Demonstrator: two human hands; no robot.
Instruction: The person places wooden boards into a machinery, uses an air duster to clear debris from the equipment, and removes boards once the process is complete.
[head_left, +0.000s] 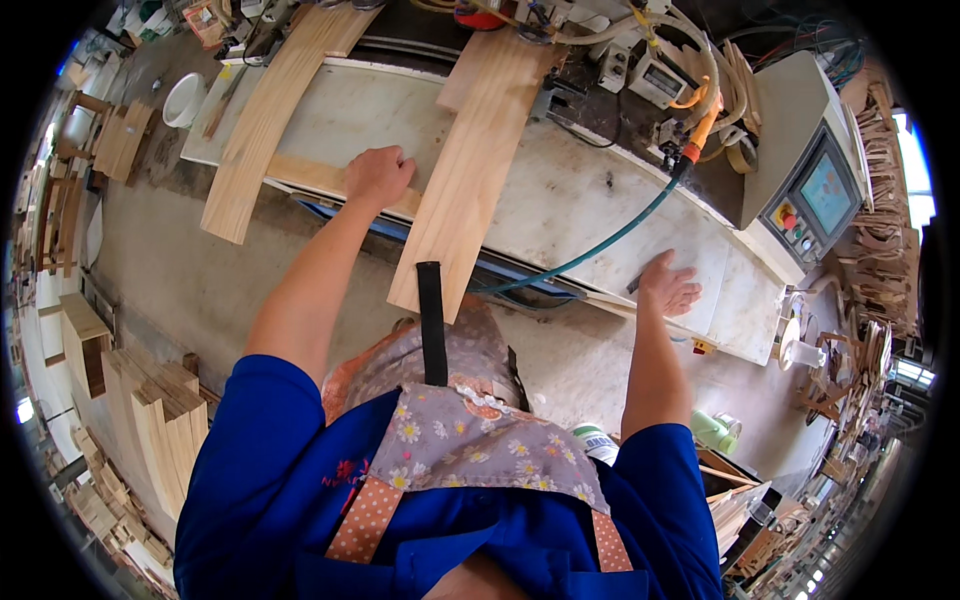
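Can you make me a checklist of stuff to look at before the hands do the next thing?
1. Left hand clear of the long boards: ok, it is curled between the left board and the right board.
2. Right hand clear of the boards: ok, it is open, over to the right.
3. Boards fully on the pale table: not ok, both near ends stick out past its edge.
4. Tabletop free of the teal hose: not ok, it curves across.
5. Control screen lit: ok.
6. Red button pressed in: cannot tell.
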